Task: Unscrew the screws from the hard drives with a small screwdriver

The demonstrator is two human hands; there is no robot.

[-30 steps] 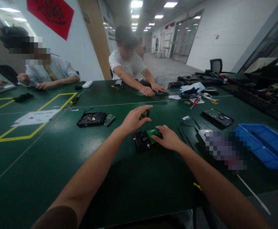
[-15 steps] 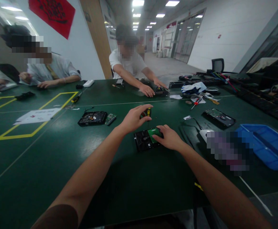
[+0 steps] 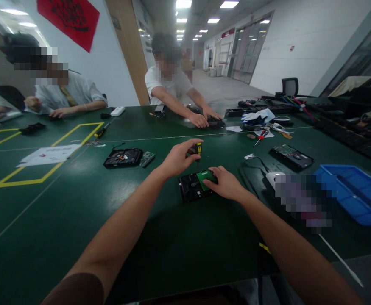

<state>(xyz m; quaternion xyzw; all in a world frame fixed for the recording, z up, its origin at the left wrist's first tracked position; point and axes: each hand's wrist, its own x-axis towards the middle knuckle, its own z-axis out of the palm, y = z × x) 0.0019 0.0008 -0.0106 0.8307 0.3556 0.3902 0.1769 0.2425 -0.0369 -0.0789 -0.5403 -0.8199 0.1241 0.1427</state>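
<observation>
A black hard drive (image 3: pixel 190 188) with a green circuit board (image 3: pixel 204 175) lies on the green table (image 3: pixel 77 220) in front of me. My right hand (image 3: pixel 225 183) rests on the drive's right side, fingers pressed on the green board. Just behind the drive, my left hand (image 3: pixel 179 158) is closed in a pinch around a small screwdriver with a yellow and black handle (image 3: pixel 198 149), held upright above the table.
A second opened drive (image 3: pixel 122 157) and loose board (image 3: pixel 146 159) lie to the left. A third drive (image 3: pixel 291 156) and a blue bin (image 3: pixel 357 190) sit right. Two other people work across the table; one person's hands (image 3: pixel 204 118) hold a dark device. Papers (image 3: pixel 48 154) lie inside yellow tape.
My left hand has lifted the yellow-handled screwdriver slightly and turned it upright. My right hand stays on the drive. The person opposite shifted both hands on their device.
</observation>
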